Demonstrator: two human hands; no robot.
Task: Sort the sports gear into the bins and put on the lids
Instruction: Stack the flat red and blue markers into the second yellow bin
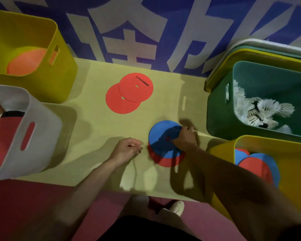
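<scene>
blue disc [161,134] over a red disc [165,160], green bin [217,115], possibly white shuttlecocks [261,110] inside.

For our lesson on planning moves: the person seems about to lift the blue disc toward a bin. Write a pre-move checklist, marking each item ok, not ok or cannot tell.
1. Right hand gripping the blue disc: ok.
2. Red disc beneath comes along in the grip: cannot tell.
3. Left hand free: ok, closed loosely on nothing.
4. Yellow bin holding blue and red discs is uncovered: ok.
5. Room left in that bin: ok.
6. All discs off the mat: not ok, two red discs remain.
</scene>
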